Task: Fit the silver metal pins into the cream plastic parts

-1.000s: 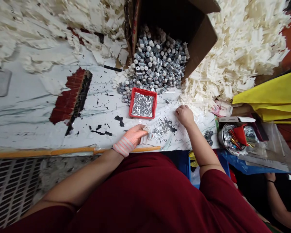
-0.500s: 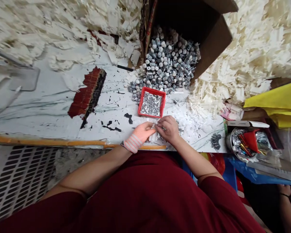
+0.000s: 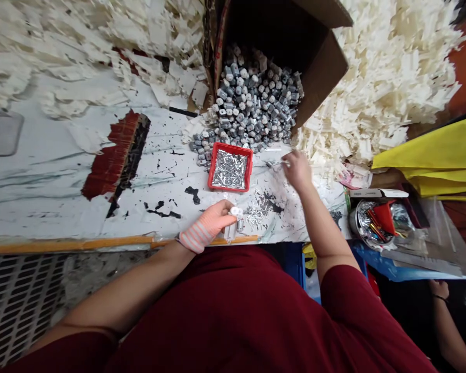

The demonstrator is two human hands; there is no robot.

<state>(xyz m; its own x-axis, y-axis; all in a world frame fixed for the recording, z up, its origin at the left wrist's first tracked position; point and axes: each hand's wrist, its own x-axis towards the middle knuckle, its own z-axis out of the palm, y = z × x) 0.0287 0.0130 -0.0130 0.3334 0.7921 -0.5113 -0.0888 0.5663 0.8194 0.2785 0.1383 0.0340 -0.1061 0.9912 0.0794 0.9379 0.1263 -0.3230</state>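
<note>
My left hand (image 3: pixel 212 224), in an orange striped glove, is closed round a small white plastic piece with a metal part (image 3: pixel 234 221) near the table's front edge. My right hand (image 3: pixel 297 169) is stretched out to the right of the red tray (image 3: pixel 230 169) of small metal pins, at the foot of the white plastic parts heap (image 3: pixel 373 88). Its fingers are pinched together; what they hold is blurred. Loose pins (image 3: pixel 258 210) lie scattered on the table between the two hands.
A tipped cardboard box (image 3: pixel 314 57) spills small grey motors (image 3: pixel 252 109) behind the tray. White plastic pieces (image 3: pixel 81 57) pile at the back left. A metal tin (image 3: pixel 376 220) with tools and yellow sheets (image 3: pixel 435 155) lie at right. Another person's hand (image 3: pixel 437 287) is at lower right.
My right hand has left the left hand and reached back out to the right, toward the white parts heap. The left hand stays by the front edge with its piece.
</note>
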